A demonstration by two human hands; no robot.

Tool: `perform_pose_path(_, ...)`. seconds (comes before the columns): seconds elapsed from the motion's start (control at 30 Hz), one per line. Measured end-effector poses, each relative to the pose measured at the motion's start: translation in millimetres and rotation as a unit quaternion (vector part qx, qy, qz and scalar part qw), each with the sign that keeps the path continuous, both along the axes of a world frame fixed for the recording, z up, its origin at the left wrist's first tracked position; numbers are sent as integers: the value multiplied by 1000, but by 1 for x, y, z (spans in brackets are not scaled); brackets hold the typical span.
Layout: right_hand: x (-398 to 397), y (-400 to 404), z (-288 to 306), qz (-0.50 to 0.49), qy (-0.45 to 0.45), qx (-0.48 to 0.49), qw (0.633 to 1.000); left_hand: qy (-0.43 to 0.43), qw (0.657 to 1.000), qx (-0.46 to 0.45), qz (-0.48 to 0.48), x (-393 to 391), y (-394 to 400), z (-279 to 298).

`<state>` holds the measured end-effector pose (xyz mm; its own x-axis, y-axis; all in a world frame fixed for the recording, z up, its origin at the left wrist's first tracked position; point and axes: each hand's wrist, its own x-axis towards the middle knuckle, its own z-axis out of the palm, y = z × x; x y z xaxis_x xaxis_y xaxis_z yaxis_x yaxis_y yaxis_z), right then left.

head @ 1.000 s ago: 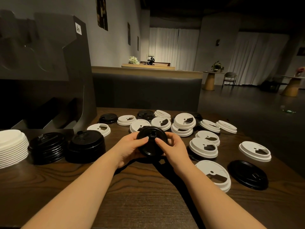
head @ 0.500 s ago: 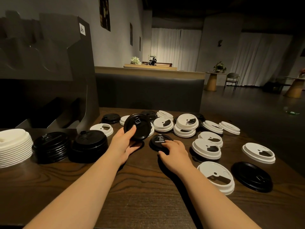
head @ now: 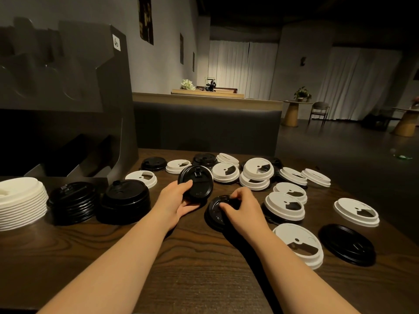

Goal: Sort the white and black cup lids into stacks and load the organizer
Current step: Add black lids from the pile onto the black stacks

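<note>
Both forearms reach forward — left grip (head: 179, 200) curled, thumb up; right grip (head: 243, 208) palm-down, fingers bent.

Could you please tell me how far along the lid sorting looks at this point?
Partly done. Sorted: a stack of white plastic lids and two stacks of black plastic lids by the dark organizer. In hand: the left hand holds a tilted black lid; the right hand grips another black lid on the wooden table. Left: many loose white and black lids; nothing visibly loaded in the organizer.
</note>
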<state>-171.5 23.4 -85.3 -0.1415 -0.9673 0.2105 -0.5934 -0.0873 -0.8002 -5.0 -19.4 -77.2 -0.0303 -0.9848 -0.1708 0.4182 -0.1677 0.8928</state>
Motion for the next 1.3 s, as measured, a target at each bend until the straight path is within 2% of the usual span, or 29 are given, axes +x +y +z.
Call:
perform_pose_path(0.1, -3, -1, 4, -41, -121, -67, 990, -49, 997, -37, -43, -5, 4, -1)
perform_pose_path(0.23, -9, 0, 12, -80, -276, -122, 950, -44, 996, -49, -61, -5, 5, -2)
perform_pose_path(0.3, -10, 0, 15, -101, -322, -124, 933, -47, 995, -55, -61, -5, 7, 0)
perform_pose_path(0.37, -10, 0, 16, -100, -330, -116, 931, -75, 991, -70, -80, -6, 8, -2)
perform_pose_path(0.5, -3, 0, 12, -36, -328, -96, 939, -139, 972, -99, -159, -17, 16, -4)
perform_pose_path(0.77, -2, -2, 7, 17, -257, -91, 962, -32, 977, -81, -193, -22, 25, 0)
perform_pose_path(0.9, 1, -2, 3, 31, -176, -107, 978, -20, 982, -58, -180, -22, 23, 2)
perform_pose_path(1.03, 0, -3, -1, 36, -140, -92, 985, -125, 970, -128, -163, -24, 24, -2)
perform_pose_path(1.17, 1, -2, 2, 50, -174, -46, 982, -144, 973, -130, -126, -18, 19, -4)
perform_pose_path(1.27, 0, -2, 4, 72, -306, 7, 949, -138, 971, -126, -147, -13, 18, -4)
perform_pose_path(1.3, -1, -1, 4, 83, -324, 13, 942, -136, 970, -126, -160, -11, 18, -4)
